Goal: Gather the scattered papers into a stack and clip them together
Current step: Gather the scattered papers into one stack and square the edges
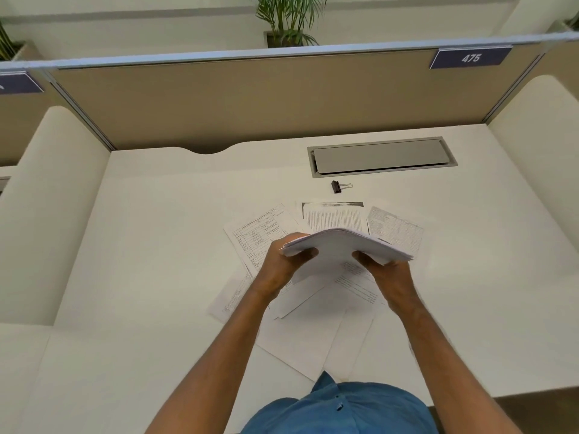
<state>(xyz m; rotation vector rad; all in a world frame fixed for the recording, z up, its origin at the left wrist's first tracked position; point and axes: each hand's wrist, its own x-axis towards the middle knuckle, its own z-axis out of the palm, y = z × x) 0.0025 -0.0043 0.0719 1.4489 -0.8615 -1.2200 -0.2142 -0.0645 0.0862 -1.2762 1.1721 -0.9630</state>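
I hold a stack of white papers (341, 245) a little above the desk, its sheets bowed upward in the middle. My left hand (286, 261) grips the stack's left edge and my right hand (388, 270) grips its right edge. Several loose printed sheets (260, 233) still lie fanned out on the desk under and around the stack, some with tables, some with text, some blank side up. A black binder clip (336, 186) with silver handles lies on the desk just beyond the papers, apart from them.
The white desk (156, 245) is bounded by a tan partition (250, 98) at the back and rounded white side walls. A grey cable hatch (380, 158) is set into the desk behind the clip. My blue shirt (338, 408) fills the bottom.
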